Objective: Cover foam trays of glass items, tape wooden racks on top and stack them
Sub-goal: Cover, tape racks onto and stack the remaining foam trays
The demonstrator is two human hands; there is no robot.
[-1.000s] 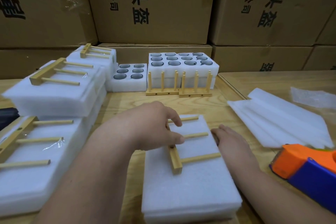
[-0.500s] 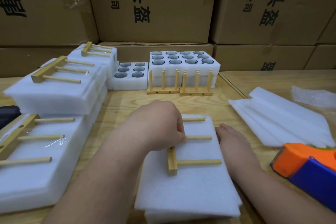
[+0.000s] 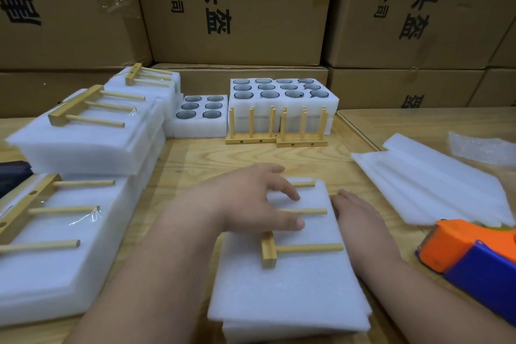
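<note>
the left hand [image 3: 251, 204] lies flat, fingers spread, on the wooden rack [image 3: 296, 246] atop the covered tray [image 3: 293, 296]. the right hand [image 3: 357, 215] presses the tray's right edge, fingers straight. next, i think: grab the tape gun [image 3: 474, 254].

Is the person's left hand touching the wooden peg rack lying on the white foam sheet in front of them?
Touching. The head view shows the left hand spread over the wooden peg rack, its straight fingers lying across the middle peg.

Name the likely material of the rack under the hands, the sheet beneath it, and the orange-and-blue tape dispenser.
Rack: unfinished pale wood, grain-toned dowels. Sheet: white packing foam, probably polyethylene, with a soft matte, fuzzy surface. Tape dispenser: moulded plastic, smooth and slightly glossy.
</note>
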